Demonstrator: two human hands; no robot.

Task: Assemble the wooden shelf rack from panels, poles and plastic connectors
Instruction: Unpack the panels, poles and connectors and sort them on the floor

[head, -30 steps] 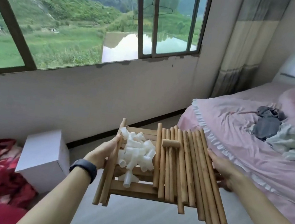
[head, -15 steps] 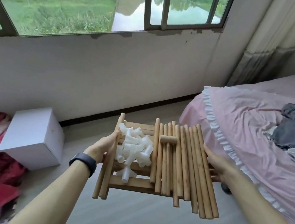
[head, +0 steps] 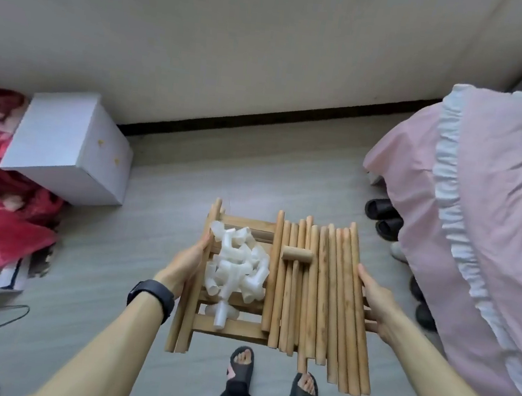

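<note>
I carry a stack of slatted wooden panels (head: 231, 328) level in front of me, above the floor. A heap of white plastic connectors (head: 237, 266) lies on its left half. Several long wooden poles (head: 326, 296) lie side by side on its right half, with a short wooden mallet head (head: 297, 255) across them. My left hand (head: 185, 264) grips the stack's left edge, thumb on top. My right hand (head: 372, 296) holds the right edge beside the outermost pole, fingers underneath.
A white box (head: 70, 150) stands by the wall at left, next to a red blanket (head: 0, 220). A bed with a pink sheet (head: 478, 222) fills the right side; dark slippers (head: 382, 218) lie at its foot. My sandalled feet (head: 242, 366) stand on grey floor.
The view has tilted down from the window to the floor and my feet. The stack with poles and connectors stays held between both hands and sits lower, nearer the floor.
</note>
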